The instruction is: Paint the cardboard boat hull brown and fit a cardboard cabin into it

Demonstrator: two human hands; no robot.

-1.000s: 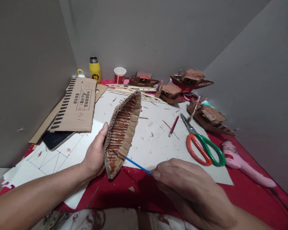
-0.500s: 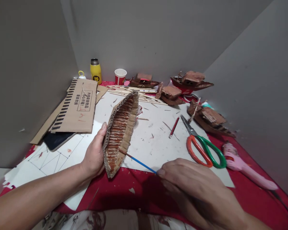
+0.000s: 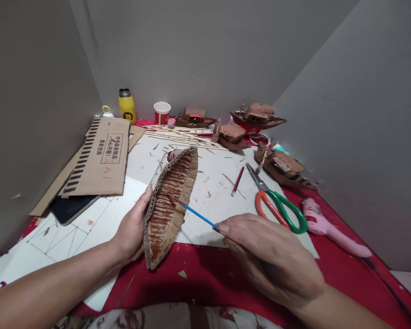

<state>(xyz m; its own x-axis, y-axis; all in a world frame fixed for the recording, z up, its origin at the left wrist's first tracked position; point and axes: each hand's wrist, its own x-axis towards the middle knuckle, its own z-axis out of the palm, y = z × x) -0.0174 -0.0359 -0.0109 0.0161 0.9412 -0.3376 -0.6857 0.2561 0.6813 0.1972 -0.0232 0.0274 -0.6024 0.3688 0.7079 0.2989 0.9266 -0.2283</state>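
Note:
My left hand [image 3: 132, 230] grips a cardboard boat hull [image 3: 173, 194] by its left side and holds it tilted up above the table. Reddish-brown paint covers the ribbed inside of the hull, while its right inner wall is still bare cardboard colour. Between the fingers of my right hand [image 3: 260, 251] is a thin blue paintbrush [image 3: 202, 215], its tip against the hull's inside near the middle. Partly hidden behind the hull stands a cup [image 3: 173, 155] with reddish stains.
Scissors [image 3: 277, 201], a red pencil [image 3: 238, 180] and a pink glue gun [image 3: 332, 228] lie right. Painted model boats [image 3: 284, 167] stand behind. Wooden sticks [image 3: 181, 132], a paper cup [image 3: 162, 113] and a yellow bottle [image 3: 127, 107] sit at the back; cardboard [image 3: 99, 160] covers a phone [image 3: 71, 208] left.
The brush tip has moved up the hull from its lower part to near the middle, and my right hand has risen with it. The whole view has shifted slightly.

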